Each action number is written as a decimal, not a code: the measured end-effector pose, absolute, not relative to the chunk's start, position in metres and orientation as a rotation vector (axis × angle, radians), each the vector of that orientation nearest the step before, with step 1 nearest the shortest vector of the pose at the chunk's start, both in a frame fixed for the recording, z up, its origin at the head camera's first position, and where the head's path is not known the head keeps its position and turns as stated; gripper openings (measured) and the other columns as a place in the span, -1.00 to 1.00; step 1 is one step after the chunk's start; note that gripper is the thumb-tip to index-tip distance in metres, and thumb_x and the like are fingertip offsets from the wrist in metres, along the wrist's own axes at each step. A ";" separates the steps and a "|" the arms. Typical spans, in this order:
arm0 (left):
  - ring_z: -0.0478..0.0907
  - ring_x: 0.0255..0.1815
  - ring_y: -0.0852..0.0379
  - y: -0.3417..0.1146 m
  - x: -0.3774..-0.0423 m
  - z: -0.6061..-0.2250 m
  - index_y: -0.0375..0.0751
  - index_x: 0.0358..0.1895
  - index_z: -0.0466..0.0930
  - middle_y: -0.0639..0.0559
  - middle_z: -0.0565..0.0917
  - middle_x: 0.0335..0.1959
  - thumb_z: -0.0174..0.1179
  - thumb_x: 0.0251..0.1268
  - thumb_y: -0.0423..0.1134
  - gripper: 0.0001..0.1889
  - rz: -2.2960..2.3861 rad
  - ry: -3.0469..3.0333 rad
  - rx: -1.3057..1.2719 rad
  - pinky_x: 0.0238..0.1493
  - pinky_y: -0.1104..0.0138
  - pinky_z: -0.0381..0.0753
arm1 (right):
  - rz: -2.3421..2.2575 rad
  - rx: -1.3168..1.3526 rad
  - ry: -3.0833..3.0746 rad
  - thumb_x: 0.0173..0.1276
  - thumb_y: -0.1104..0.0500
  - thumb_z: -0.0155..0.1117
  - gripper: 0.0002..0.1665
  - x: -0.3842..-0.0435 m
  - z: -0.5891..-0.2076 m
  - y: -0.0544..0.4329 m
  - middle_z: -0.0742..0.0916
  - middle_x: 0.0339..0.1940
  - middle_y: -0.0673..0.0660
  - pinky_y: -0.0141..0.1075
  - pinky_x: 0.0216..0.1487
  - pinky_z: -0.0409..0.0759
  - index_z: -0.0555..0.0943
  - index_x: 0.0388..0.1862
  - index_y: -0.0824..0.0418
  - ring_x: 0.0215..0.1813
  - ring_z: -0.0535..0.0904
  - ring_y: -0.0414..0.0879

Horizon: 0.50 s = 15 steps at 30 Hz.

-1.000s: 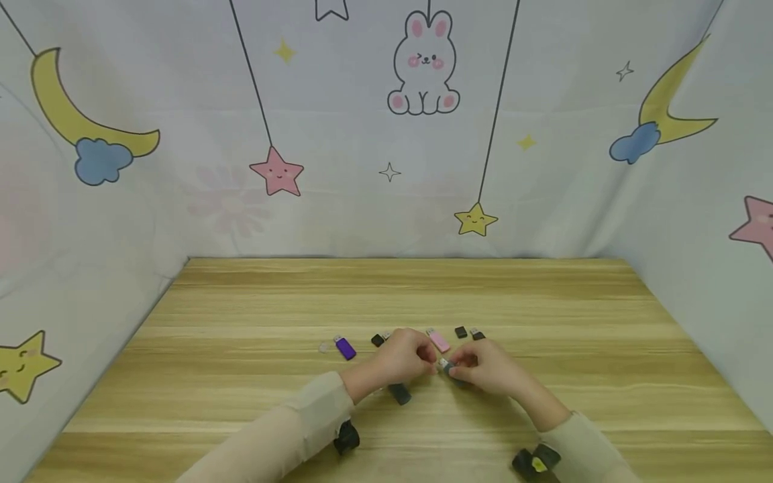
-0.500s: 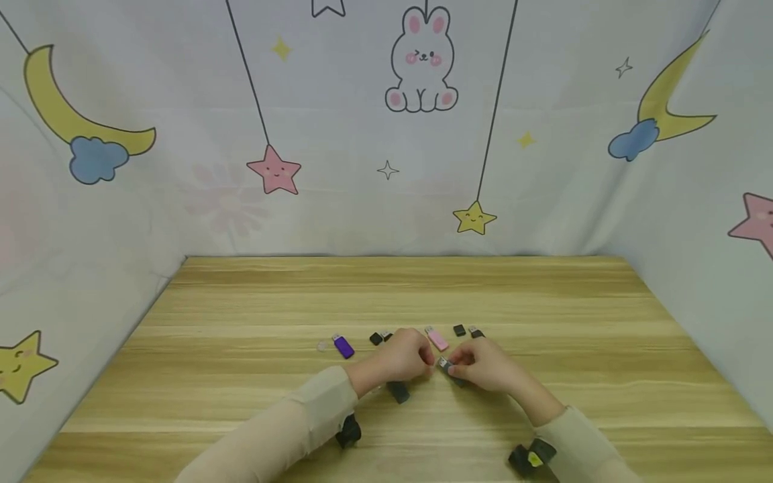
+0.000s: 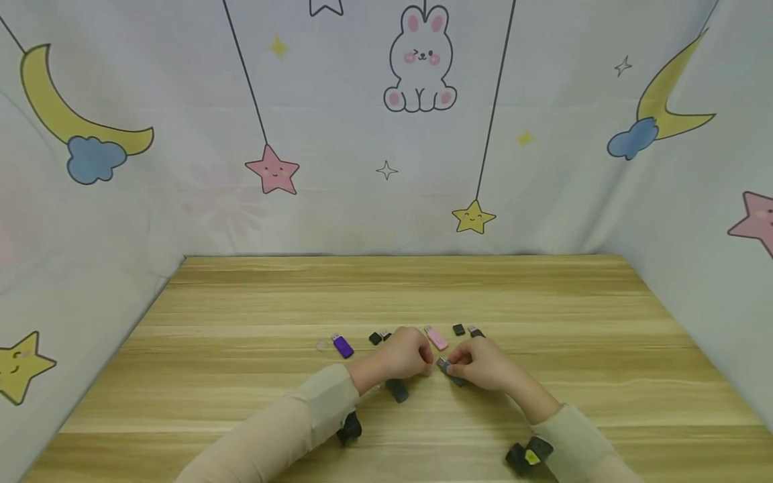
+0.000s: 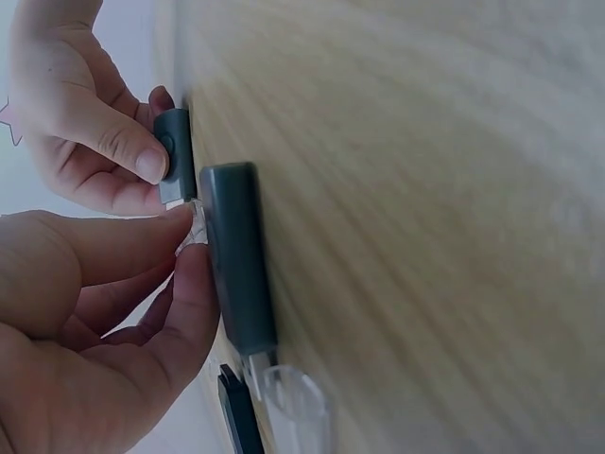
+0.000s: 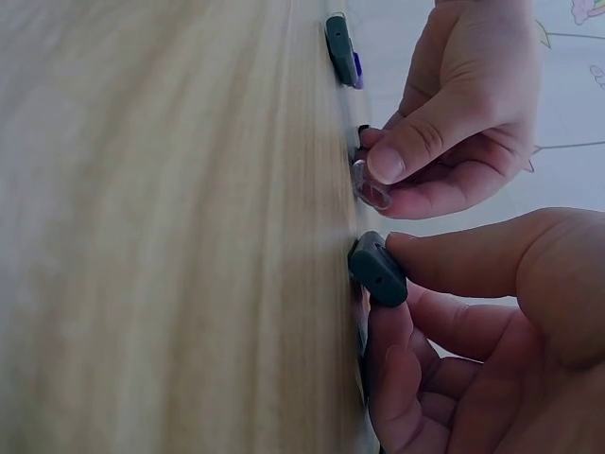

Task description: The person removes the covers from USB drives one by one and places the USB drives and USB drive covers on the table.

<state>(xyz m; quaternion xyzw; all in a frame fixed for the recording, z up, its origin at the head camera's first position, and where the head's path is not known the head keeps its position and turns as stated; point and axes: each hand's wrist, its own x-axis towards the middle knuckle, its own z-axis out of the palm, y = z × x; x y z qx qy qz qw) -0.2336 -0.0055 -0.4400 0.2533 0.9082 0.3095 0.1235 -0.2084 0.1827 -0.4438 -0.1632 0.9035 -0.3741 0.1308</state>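
Note:
My right hand (image 3: 488,365) pinches a dark grey-green USB stick (image 5: 378,270) between thumb and fingers, just above the table. Its metal plug points toward my left hand (image 3: 406,353), which pinches a small clear cap (image 5: 371,185) between thumb and fingertips. In the left wrist view the cap is right by the plug; I cannot tell whether they touch. Below my left hand lies a second dark USB stick (image 4: 241,260), with a clear cap (image 4: 299,409) at its plug end. A pink USB stick (image 3: 436,338) lies just beyond the two hands.
On the wooden table (image 3: 241,288), left of my hands, lie a purple USB stick (image 3: 343,346), a clear cap (image 3: 321,345) and a black cap (image 3: 375,339). Behind the right hand are another black cap (image 3: 459,330) and a partly hidden black USB stick (image 3: 477,332). Printed cloth (image 3: 338,221) encloses the table.
The head view has shifted slightly. Both hands keep nearly the same place and grip, with the USB stick and the clear cap still held close together.

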 end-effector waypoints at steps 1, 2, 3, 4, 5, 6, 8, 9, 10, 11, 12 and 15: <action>0.39 -0.54 0.29 -0.006 -0.234 -0.440 -0.27 -0.49 0.70 0.10 0.61 -0.54 0.40 0.03 -0.42 -0.94 0.902 2.646 0.740 -0.48 0.50 0.42 | -1.084 -0.468 2.627 0.27 0.24 0.34 -0.88 -0.208 -0.444 0.182 0.68 -0.41 0.03 -0.29 -0.32 0.49 0.67 -0.29 0.30 -0.37 0.52 -0.15; 0.40 -0.54 0.29 -0.006 -0.234 -0.440 -0.28 -0.48 0.70 0.09 0.62 -0.54 0.40 0.03 -0.42 -0.94 0.902 2.643 0.740 -0.48 0.50 0.42 | -1.082 -0.462 2.630 0.27 0.24 0.34 -0.89 -0.209 -0.444 0.182 0.69 -0.41 0.03 -0.29 -0.32 0.49 0.67 -0.29 0.30 -0.37 0.52 -0.15; 0.40 -0.54 0.29 -0.006 -0.234 -0.440 -0.28 -0.48 0.70 0.09 0.63 -0.54 0.40 0.03 -0.42 -0.95 0.900 2.641 0.740 -0.48 0.50 0.43 | -1.079 -0.455 2.634 0.27 0.24 0.34 -0.89 -0.209 -0.444 0.182 0.69 -0.42 0.02 -0.29 -0.32 0.49 0.67 -0.29 0.29 -0.37 0.52 -0.16; 0.40 -0.54 0.29 -0.006 -0.234 -0.440 -0.28 -0.47 0.71 0.08 0.63 -0.53 0.40 0.03 -0.43 -0.95 0.900 2.639 0.740 -0.48 0.50 0.43 | -1.076 -0.450 2.637 0.27 0.24 0.34 -0.89 -0.209 -0.444 0.182 0.69 -0.42 0.02 -0.29 -0.32 0.49 0.67 -0.30 0.29 -0.37 0.52 -0.16; 0.40 -0.54 0.30 -0.006 -0.234 -0.440 -0.29 -0.46 0.71 0.07 0.64 -0.53 0.40 0.03 -0.43 -0.95 0.897 2.639 0.740 -0.47 0.50 0.43 | -1.075 -0.445 2.640 0.27 0.25 0.34 -0.89 -0.209 -0.444 0.181 0.69 -0.42 0.02 -0.29 -0.32 0.49 0.67 -0.30 0.29 -0.37 0.52 -0.16; 0.41 -0.54 0.30 -0.006 -0.235 -0.440 -0.29 -0.45 0.71 0.07 0.65 -0.53 0.40 0.04 -0.43 -0.96 0.895 2.637 0.740 -0.47 0.50 0.44 | -1.073 -0.442 2.644 0.26 0.25 0.34 -0.90 -0.209 -0.444 0.181 0.68 -0.43 0.02 -0.29 -0.33 0.49 0.67 -0.30 0.29 -0.37 0.52 -0.16; 0.42 -0.53 0.30 -0.006 -0.235 -0.439 -0.30 -0.44 0.72 0.05 0.66 -0.51 0.40 0.04 -0.43 -0.96 0.888 2.637 0.740 -0.47 0.50 0.45 | -1.071 -0.439 2.645 0.27 0.25 0.34 -0.90 -0.210 -0.445 0.181 0.68 -0.43 0.02 -0.29 -0.34 0.49 0.67 -0.31 0.29 -0.38 0.52 -0.16; 0.42 -0.53 0.30 -0.006 -0.235 -0.439 -0.30 -0.43 0.72 0.05 0.67 -0.51 0.40 0.04 -0.42 -0.96 0.884 2.638 0.740 -0.46 0.50 0.45 | -1.071 -0.437 2.646 0.27 0.25 0.34 -0.90 -0.210 -0.445 0.181 0.68 -0.44 0.02 -0.29 -0.34 0.49 0.67 -0.31 0.29 -0.38 0.52 -0.16; 0.42 -0.53 0.30 -0.006 -0.235 -0.439 -0.30 -0.42 0.73 0.05 0.67 -0.50 0.40 0.04 -0.42 -0.96 0.883 2.637 0.738 -0.46 0.50 0.45 | -1.070 -0.437 2.648 0.27 0.25 0.34 -0.90 -0.210 -0.445 0.181 0.68 -0.44 0.02 -0.29 -0.34 0.48 0.67 -0.31 0.29 -0.38 0.52 -0.16; 0.42 -0.52 0.30 -0.006 -0.235 -0.439 -0.31 -0.42 0.73 0.04 0.68 -0.50 0.39 0.04 -0.42 -0.96 0.880 2.637 0.740 -0.46 0.50 0.45 | -1.068 -0.437 2.650 0.27 0.25 0.34 -0.91 -0.210 -0.445 0.180 0.67 -0.44 0.01 -0.29 -0.34 0.48 0.67 -0.31 0.29 -0.39 0.52 -0.16; 0.43 -0.52 0.30 -0.006 -0.234 -0.439 -0.31 -0.42 0.73 0.03 0.68 -0.49 0.39 0.04 -0.42 -0.96 0.879 2.638 0.743 -0.46 0.50 0.45 | -1.067 -0.437 2.652 0.27 0.25 0.34 -0.91 -0.210 -0.446 0.180 0.67 -0.45 0.01 -0.29 -0.34 0.49 0.67 -0.31 0.29 -0.39 0.52 -0.16; 0.42 -0.52 0.30 -0.006 -0.234 -0.438 -0.33 -0.42 0.74 0.02 0.69 -0.50 0.39 0.04 -0.43 -0.96 0.880 2.638 0.745 -0.46 0.50 0.45 | -1.061 -0.436 2.663 0.26 0.24 0.34 -0.90 -0.210 -0.446 0.181 0.67 -0.45 0.01 -0.30 -0.35 0.49 0.67 -0.32 0.28 -0.39 0.52 -0.16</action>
